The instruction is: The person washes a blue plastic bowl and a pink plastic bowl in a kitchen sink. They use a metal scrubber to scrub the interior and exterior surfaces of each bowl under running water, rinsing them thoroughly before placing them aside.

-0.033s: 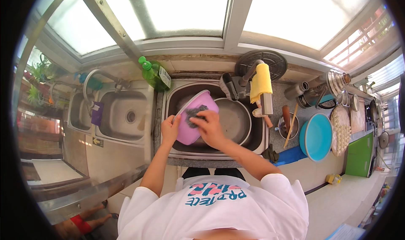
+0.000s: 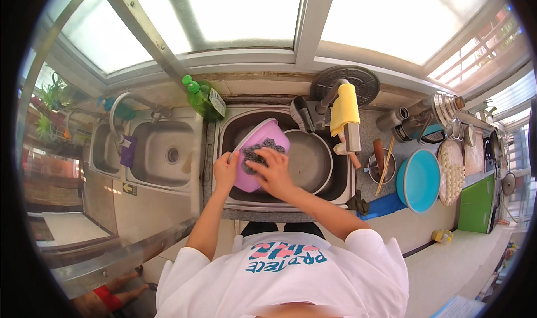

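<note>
A pink-purple basin (image 2: 263, 130) is tilted on its side over the left part of the sink (image 2: 345, 185). My left hand (image 2: 225, 171) grips its left rim, thumb up along the edge. Against the inside of the basin, my right hand (image 2: 273, 171) presses a grey steel wool scourer (image 2: 272, 145), its fingers spread across the mesh. Part of the scourer is covered by those fingers. A round metal pan (image 2: 313, 160) lies in the sink to the right, partly behind the basin.
A green soap bottle (image 2: 206, 101) stands behind the sink's left corner. The faucet, draped with a yellow cloth (image 2: 345, 108), reaches over its right side. A blue basin (image 2: 419, 181) and a metal bowl (image 2: 388, 175) sit on the right counter. Another double sink (image 2: 162, 150) is at left.
My right hand's fingers have spread wider, and the scourer under them looks broader and flatter. The basin and my left hand have barely moved.
</note>
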Available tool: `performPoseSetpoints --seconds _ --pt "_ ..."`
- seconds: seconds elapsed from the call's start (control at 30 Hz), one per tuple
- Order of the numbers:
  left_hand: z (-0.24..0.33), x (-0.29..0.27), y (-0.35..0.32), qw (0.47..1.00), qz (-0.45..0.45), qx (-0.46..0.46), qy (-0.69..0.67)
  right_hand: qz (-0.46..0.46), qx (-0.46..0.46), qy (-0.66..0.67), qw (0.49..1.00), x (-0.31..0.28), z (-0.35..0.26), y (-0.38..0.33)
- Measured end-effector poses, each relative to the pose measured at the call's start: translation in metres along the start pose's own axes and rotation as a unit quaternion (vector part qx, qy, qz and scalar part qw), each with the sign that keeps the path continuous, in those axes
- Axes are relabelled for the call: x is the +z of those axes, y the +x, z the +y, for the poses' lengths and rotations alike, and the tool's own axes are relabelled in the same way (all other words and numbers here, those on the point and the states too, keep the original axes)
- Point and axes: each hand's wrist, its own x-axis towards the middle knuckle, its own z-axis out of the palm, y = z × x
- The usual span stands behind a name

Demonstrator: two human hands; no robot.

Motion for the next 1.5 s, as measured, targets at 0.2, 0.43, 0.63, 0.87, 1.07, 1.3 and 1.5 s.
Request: performPoseSetpoints --seconds 0.2,0.43,0.63,0.87,1.07,1.3,1.5 --pt "0.006 0.007 -0.003 0.999 0.038 -0.003 -0.020 0.101 0.122 -0.068 0.985 0.016 0.041 0.017" --pt "0.007 -0.003 -0.014 0.951 0.082 -0.085 -0.286 0.148 0.528 0.492 0.676 0.037 0.168 -0.022" --pt "0.003 0.006 -0.032 0.893 0.111 -0.168 -0.402 0.206 0.614 0.620 0.443 0.079 0.116 -0.061" --pt "-0.010 0.032 -0.042 0.874 0.127 -0.191 -0.429 0.290 0.534 0.371 0.703 0.084 0.064 -0.084" --pt "0.008 0.042 -0.036 0.891 0.137 -0.128 -0.414 0.132 0.291 0.062 0.946 0.034 -0.005 -0.064" --pt "-0.004 0.036 -0.046 0.921 0.049 -0.163 -0.350 0.151 0.265 0.109 0.946 0.015 0.050 0.000" --pt "0.004 0.032 -0.048 0.926 0.047 -0.157 -0.339 0.142 0.521 0.244 0.805 0.059 0.180 -0.093"
